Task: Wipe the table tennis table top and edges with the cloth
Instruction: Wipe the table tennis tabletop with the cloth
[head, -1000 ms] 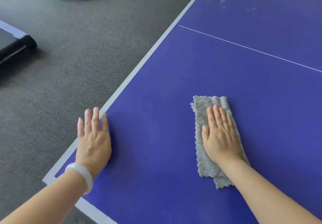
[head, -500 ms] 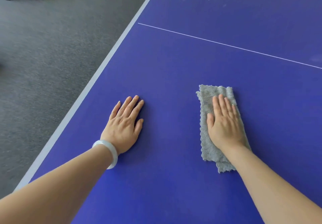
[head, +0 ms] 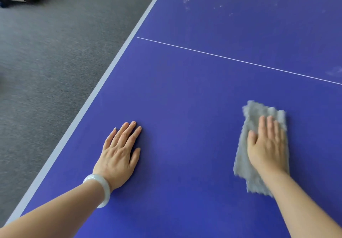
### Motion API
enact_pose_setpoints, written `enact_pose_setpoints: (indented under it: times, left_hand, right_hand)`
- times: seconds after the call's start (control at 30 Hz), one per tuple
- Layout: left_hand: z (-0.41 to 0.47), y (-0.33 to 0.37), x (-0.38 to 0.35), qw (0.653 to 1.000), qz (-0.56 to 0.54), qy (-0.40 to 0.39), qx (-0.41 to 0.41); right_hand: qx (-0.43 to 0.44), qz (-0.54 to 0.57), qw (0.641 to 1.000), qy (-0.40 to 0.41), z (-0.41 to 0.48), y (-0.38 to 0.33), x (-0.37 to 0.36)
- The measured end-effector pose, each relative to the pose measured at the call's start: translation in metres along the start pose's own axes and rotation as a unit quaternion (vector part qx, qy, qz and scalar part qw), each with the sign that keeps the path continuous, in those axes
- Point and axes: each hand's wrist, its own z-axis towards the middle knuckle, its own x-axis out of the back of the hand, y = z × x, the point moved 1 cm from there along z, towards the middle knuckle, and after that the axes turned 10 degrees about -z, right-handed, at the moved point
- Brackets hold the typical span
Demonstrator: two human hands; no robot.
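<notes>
two flat hands on the blue table tennis counter (head: 185, 93), one on cloth.
the soft, light grey fluffy cloth (head: 246, 163) should slide easily; right hand (head: 266, 145), fingers together, presses it flat; left hand (head: 118, 154), fingers slightly spread, braces bare.

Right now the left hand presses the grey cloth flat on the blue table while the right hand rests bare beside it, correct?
Not quite: the hands are swapped. In the head view the right hand presses the grey cloth on the blue table; the left hand rests bare.

A folded grey fleecy cloth (head: 248, 163) lay flat on the blue table (head: 185, 93), whose far half showed pale smudges.
</notes>
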Motion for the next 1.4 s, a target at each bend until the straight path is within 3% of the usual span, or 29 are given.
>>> enact_pose_setpoints:
  times: [0.07,0.1,0.13,0.23,0.3,0.37,0.43,0.5,0.57,0.63,0.67,0.8,0.9,1.03,1.23,1.4]
  left_hand:
    - [0.002,0.000,0.001,1.000,0.002,-0.005,0.001]
    - [0.002,0.000,0.001,1.000,0.003,-0.006,0.001]
    - [0.001,0.000,0.001,1.000,0.006,-0.006,0.002]
    - [0.000,0.001,0.002,1.000,0.009,-0.006,0.003]
    - [0.000,0.001,0.002,1.000,0.012,-0.010,0.002]
    - [0.001,0.001,0.001,1.000,0.014,-0.011,0.002]
    - [0.001,0.002,0.001,1.000,0.011,-0.008,0.004]
    - [0.000,0.003,0.001,1.000,0.007,-0.006,0.002]
    - [-0.001,0.003,0.001,1.000,0.007,-0.009,0.002]
    - [0.000,0.003,0.001,1.000,0.015,-0.006,0.002]
    - [0.000,0.003,0.002,1.000,0.017,-0.006,0.001]
    - [-0.001,0.006,0.003,1.000,0.022,-0.003,0.000]
    - [0.011,0.007,0.008,0.999,0.035,0.016,-0.031]
    - [0.074,0.012,0.022,0.994,0.048,0.011,-0.093]
    - [0.127,-0.003,0.009,0.998,0.053,-0.021,-0.023]
    - [0.128,-0.006,0.004,0.999,0.038,-0.010,-0.030]
  right_hand:
    - [-0.101,0.032,0.994,-0.025,0.029,-0.036,0.006]
    - [-0.096,0.048,0.994,-0.027,0.032,-0.065,0.009]
    - [-0.052,0.056,0.997,-0.021,0.027,-0.097,0.008]
    - [0.203,0.031,0.979,0.011,-0.037,-0.170,0.006]
    - [0.340,0.022,0.940,0.022,-0.072,-0.155,0.000]
    - [0.378,0.028,0.924,0.039,-0.064,-0.103,-0.005]
    - [0.294,0.003,0.954,0.065,-0.026,-0.048,-0.010]
    - [0.134,-0.010,0.991,0.024,0.021,-0.014,-0.005]
    - [-0.032,0.027,0.999,-0.023,0.050,-0.025,0.001]
    - [-0.098,0.073,0.992,-0.030,0.055,-0.074,0.008]
    - [-0.070,0.088,0.993,-0.023,0.049,-0.102,0.009]
    - [0.223,0.016,0.975,0.015,-0.019,-0.174,0.003]
    - [0.292,0.008,0.956,0.009,-0.030,-0.165,0.000]
    - [0.287,0.019,0.958,0.011,-0.027,-0.165,0.003]
    - [0.268,0.027,0.963,0.020,-0.003,-0.153,0.004]
    - [0.074,-0.022,0.997,-0.013,0.119,-0.100,0.006]
